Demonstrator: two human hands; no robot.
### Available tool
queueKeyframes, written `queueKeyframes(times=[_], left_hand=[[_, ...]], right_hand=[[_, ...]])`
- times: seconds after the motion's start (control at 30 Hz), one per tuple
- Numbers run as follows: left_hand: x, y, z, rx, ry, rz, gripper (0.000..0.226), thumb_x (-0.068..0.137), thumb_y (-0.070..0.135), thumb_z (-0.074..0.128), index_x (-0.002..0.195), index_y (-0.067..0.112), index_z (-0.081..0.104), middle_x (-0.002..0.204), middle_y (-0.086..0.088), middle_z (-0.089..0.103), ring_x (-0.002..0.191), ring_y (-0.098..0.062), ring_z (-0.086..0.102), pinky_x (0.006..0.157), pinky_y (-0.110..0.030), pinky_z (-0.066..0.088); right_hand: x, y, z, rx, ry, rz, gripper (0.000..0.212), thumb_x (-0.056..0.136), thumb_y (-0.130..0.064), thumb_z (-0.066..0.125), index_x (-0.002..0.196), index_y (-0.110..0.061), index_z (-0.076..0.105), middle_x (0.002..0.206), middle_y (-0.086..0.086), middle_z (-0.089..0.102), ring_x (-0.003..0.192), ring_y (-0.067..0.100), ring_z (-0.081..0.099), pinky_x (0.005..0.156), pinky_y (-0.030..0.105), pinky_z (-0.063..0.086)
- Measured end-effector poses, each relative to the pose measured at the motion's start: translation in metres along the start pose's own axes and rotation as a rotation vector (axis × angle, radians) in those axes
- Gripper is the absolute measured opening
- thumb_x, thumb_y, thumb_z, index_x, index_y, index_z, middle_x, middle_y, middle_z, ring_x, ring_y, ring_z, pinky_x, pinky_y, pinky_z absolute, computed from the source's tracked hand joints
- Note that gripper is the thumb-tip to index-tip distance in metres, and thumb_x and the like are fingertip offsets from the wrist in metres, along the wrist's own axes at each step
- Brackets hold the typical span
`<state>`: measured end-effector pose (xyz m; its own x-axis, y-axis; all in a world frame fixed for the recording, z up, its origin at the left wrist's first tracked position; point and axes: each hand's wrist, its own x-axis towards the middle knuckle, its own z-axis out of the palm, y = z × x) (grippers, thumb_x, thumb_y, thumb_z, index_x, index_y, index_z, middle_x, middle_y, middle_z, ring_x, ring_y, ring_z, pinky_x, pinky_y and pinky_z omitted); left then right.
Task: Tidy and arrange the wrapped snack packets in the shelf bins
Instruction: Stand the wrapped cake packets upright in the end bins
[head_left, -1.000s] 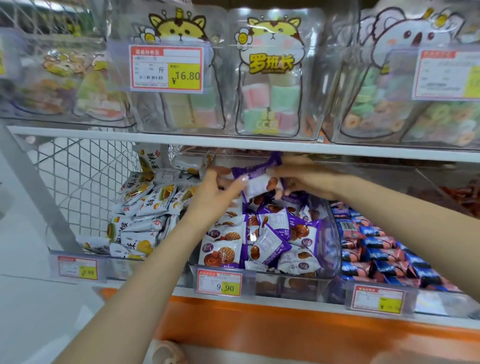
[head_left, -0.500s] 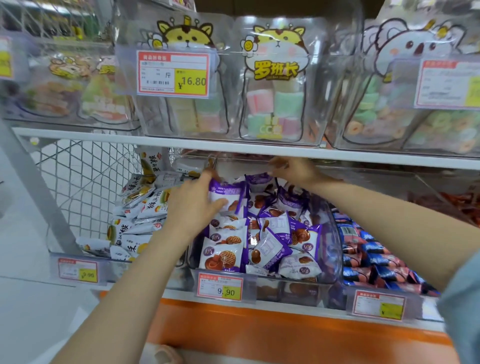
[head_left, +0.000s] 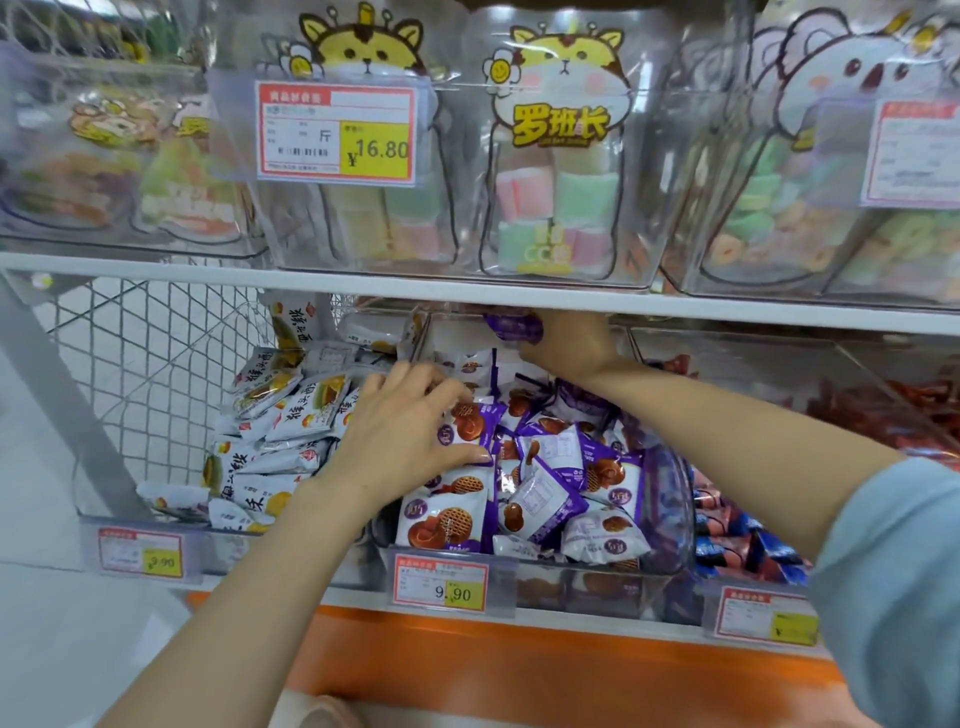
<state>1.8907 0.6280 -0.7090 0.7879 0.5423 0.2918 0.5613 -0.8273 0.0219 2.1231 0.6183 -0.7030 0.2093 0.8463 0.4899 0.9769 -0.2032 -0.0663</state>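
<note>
A clear middle bin holds several purple-and-white waffle snack packets. My left hand lies flat on the packets at the bin's left side, fingers spread and thumb pressed on one packet. My right hand reaches to the back of the bin, just under the upper shelf, and is closed on a purple packet. The bin to the left is heaped with white-and-yellow packets.
The white upper shelf edge sits right above my right hand and carries clear tubs of candy. Blue and red packets fill the right bin. Price tags hang along the front. A wire mesh panel closes the left end.
My left hand has let go of the purple packet it held up and come down flat on the pile. My right hand has gone deeper, to the back of the bin, with a purple packet.
</note>
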Motion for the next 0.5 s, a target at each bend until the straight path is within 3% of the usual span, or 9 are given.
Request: queueKeyframes(times=[0.07,0.17,0.23,0.3,0.4,0.5], left_hand=[[0.002,0.003,0.001,0.017,-0.026,0.056,0.064,0.080,0.067,0.047,0.137,0.040,0.037,0.137,0.008,0.036,0.126,-0.014,0.027,0.096,-0.029,0.020],[0.006,0.007,0.004,0.055,-0.066,0.096,0.054,0.086,0.061,0.045,0.136,0.042,0.039,0.139,0.006,0.034,0.127,-0.016,0.024,0.096,-0.031,0.017],[0.006,0.007,0.005,0.082,-0.061,0.068,0.050,0.087,0.060,0.044,0.133,0.041,0.042,0.138,0.004,0.036,0.126,-0.017,0.025,0.096,-0.032,0.018],[0.005,0.005,0.006,0.112,-0.035,0.027,0.047,0.089,0.058,0.042,0.132,0.038,0.043,0.137,0.002,0.037,0.125,-0.019,0.026,0.096,-0.034,0.020],[0.004,0.001,0.010,0.116,-0.016,-0.026,0.046,0.092,0.054,0.041,0.134,0.037,0.041,0.137,0.001,0.038,0.126,-0.020,0.027,0.096,-0.034,0.020],[0.004,0.001,0.011,0.086,-0.032,-0.049,0.046,0.092,0.053,0.041,0.135,0.038,0.039,0.138,0.002,0.038,0.127,-0.020,0.026,0.098,-0.035,0.020]], right_hand=[[0.003,-0.015,-0.006,0.014,-0.050,-0.043,0.034,0.087,-0.026,0.058,0.117,-0.010,0.056,0.115,0.009,0.061,0.109,0.027,0.055,0.083,0.031,0.040],[0.013,-0.041,0.002,0.181,-0.211,-0.023,0.023,0.085,-0.023,0.065,0.100,-0.010,0.053,0.096,0.008,0.057,0.096,0.026,0.058,0.068,0.026,0.035],[0.021,-0.055,0.006,0.286,-0.294,-0.001,0.028,0.083,-0.026,0.069,0.101,-0.007,0.058,0.099,0.007,0.059,0.096,0.023,0.058,0.071,0.026,0.037],[0.027,-0.062,0.003,0.541,-0.402,0.055,0.032,0.085,-0.027,0.068,0.109,-0.005,0.062,0.099,0.004,0.060,0.092,0.017,0.057,0.079,0.027,0.044],[0.028,-0.046,-0.005,0.922,-0.553,0.090,0.019,0.093,-0.017,0.057,0.106,-0.004,0.061,0.091,0.005,0.058,0.084,0.011,0.056,0.082,0.023,0.050],[0.027,-0.011,-0.006,0.900,-0.581,0.123,0.012,0.098,-0.015,0.049,0.098,-0.007,0.058,0.083,0.004,0.055,0.072,0.008,0.052,0.070,0.020,0.047]])
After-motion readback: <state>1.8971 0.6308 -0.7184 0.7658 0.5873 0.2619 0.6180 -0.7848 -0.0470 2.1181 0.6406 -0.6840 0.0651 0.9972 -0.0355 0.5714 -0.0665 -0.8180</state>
